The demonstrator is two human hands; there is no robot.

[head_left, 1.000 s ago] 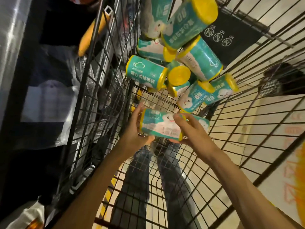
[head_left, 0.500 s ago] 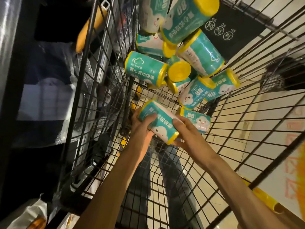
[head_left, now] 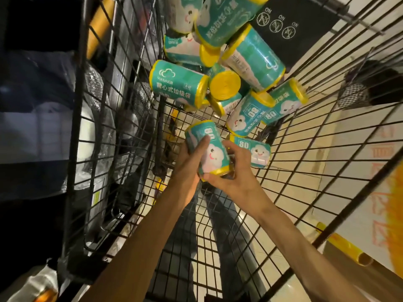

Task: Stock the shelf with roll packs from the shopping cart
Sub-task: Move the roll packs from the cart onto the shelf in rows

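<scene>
Head view: teal roll pack (head_left: 207, 147) with yellow ends and a cloud face print sits at frame centre, tilted, held by both hands inside the shopping cart (head_left: 250, 253). Left hand (head_left: 187, 168) has thumb and fingers curled round its left side. Right hand (head_left: 235, 173) grips the lower yellow end, thumb across the bottom rim, fingers wrapped behind. A second pack (head_left: 253, 149) lies on the wire floor just right of the held one, apart from the hands as far as I can tell. Pile of the same packs (head_left: 220, 68) is heaped above it, upper centre of frame, against the cart's far end, several leaning on each other. Black sign with three round icons (head_left: 290, 25) hangs on the cart at upper right. Cart is black wire mesh; yellow handle (head_left: 100, 25) at upper left. Through the mesh floor: pale tiled floor (head_left: 327, 192) on the right, person's dark trouser legs (head_left: 229, 247) at lower centre. Left side of frame dark, with shiny wrapped goods (head_left: 98, 136) beyond the cart wall. Lighting dim.
</scene>
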